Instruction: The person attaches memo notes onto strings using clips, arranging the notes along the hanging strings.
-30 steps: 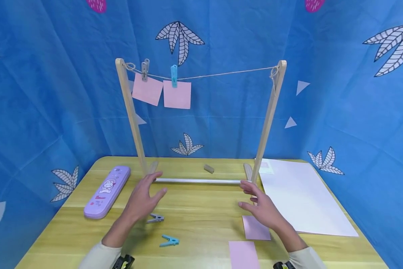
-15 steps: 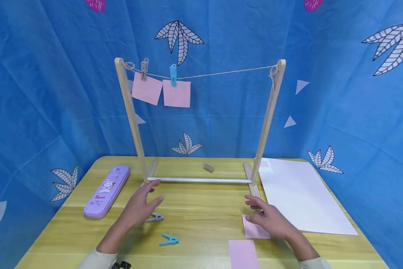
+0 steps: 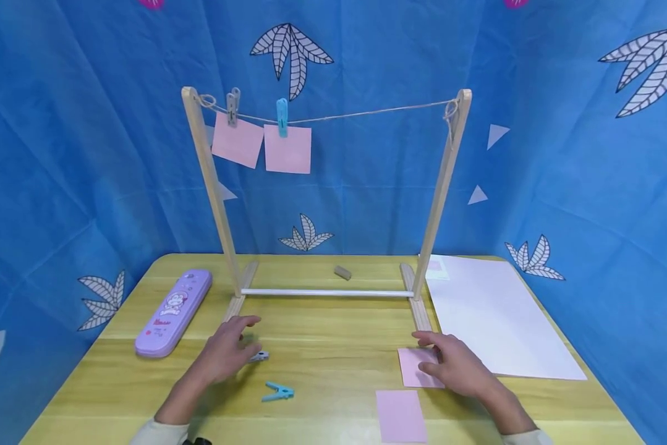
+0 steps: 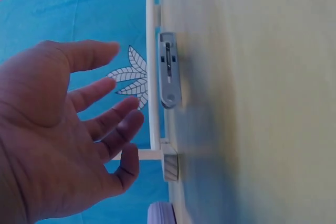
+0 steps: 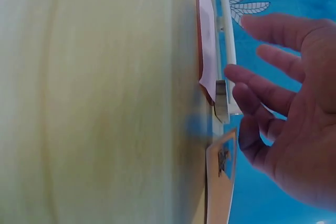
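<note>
My left hand (image 3: 224, 353) hovers over the table's left side with loosely bent fingers, holding nothing. It partly hides a grey clothespin (image 4: 169, 72); a blue clothespin (image 3: 278, 392) lies nearer the front. On the right, my right hand (image 3: 457, 364) is above a pink paper square (image 3: 413, 369), its fingers relaxed and apart. A second pink paper square (image 3: 401, 417) lies closer to the front edge. Behind the hands stands a wooden frame with a string (image 3: 361, 115). From it hang two pink papers, one by a grey clothespin (image 3: 232, 108), one by a blue clothespin (image 3: 282, 117).
A purple pencil case (image 3: 174, 314) lies at the left. At the right is a large white sheet (image 3: 502, 318) with a small card (image 3: 437, 268) at its far corner. A small grey-brown block (image 3: 342, 272) sits behind the frame's white crossbar (image 3: 327, 293). Blue cloth surrounds the table.
Both hands have drawn back from the base of the frame toward the front; the right hand is now over the pink paper. The head view has tilted slightly down.
</note>
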Demonstrator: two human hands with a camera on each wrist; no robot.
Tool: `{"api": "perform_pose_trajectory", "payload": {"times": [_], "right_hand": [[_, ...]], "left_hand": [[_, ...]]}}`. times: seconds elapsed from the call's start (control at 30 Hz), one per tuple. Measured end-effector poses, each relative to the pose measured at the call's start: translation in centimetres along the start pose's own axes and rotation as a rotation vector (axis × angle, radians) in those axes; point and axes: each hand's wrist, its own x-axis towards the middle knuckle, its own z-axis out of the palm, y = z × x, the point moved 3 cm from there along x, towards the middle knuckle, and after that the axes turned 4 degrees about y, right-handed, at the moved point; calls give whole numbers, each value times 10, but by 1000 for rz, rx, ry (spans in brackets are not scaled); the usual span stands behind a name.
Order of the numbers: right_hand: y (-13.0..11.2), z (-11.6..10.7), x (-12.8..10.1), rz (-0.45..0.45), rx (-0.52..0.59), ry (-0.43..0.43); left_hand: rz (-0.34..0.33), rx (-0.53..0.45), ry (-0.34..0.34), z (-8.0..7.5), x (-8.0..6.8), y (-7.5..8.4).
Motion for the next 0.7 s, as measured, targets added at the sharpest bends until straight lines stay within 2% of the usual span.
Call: {"api": "perform_pose_trajectory", "payload": {"times": [0.27,0.4,0.57,0.7], "right_hand": [[2,-7,0,20,-185,64],[3,-5,2,0,-257,61],[3,-2,7,17,-309,30],[3,-2,9,38,-309,11]], "left_hand": [[-49,60,-59,0,-8,-7],[-38,97,-70,1,-10,-10],[-29,105,-84,2,-10,-11],[-47,80,-103,2,-10,-9]]}}
